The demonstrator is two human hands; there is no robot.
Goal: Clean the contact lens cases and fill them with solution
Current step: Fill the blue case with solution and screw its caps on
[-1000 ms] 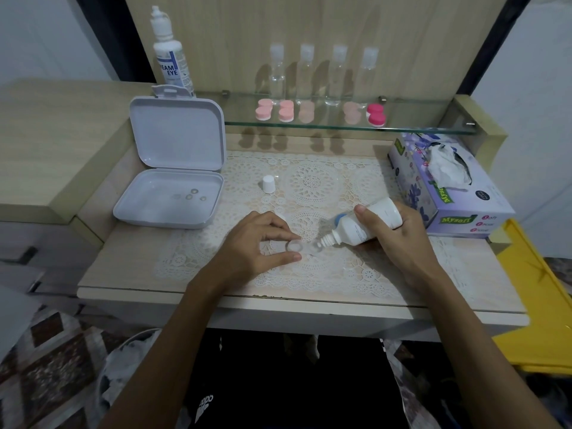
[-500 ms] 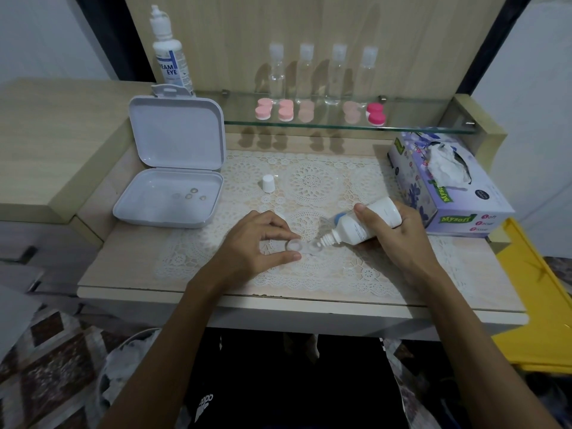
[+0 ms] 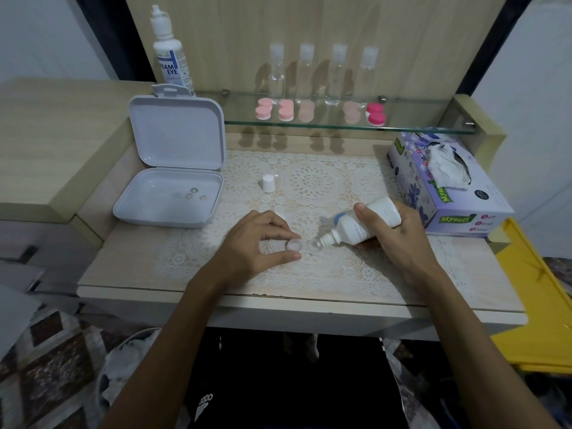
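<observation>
Clear contact lens case [image 3: 301,246] lies flat on the lace mat [image 3: 312,193], near the front middle of the worktop [image 3: 102,267]. Left hand [image 3: 258,243] pinches its left well between thumb and forefinger, grip narrow, fingers curled around the rim. Right hand [image 3: 393,233] wraps a white solution bottle [image 3: 362,226] with a blue collar, grip closed round the body, thumb on top. Bottle tilted down to the left, nozzle tip right at the case's right well; whether liquid comes out, cannot tell. Small white cap [image 3: 268,183] stands on the mat behind the left hand, apart from it. Open white plastic box [image 3: 173,181] at the left of the worktop, lid upright, a few small rings lying in its base. Tissue box [image 3: 445,187] at the right edge, just beside the right hand, tissue sticking up. Glass shelf [image 3: 340,125] behind carries five pink-capped lens cases [image 3: 320,111] in a row and four clear bottles [image 3: 322,74] standing behind them. Tall solution bottle [image 3: 170,54] upright at the shelf's left end, behind the box lid
</observation>
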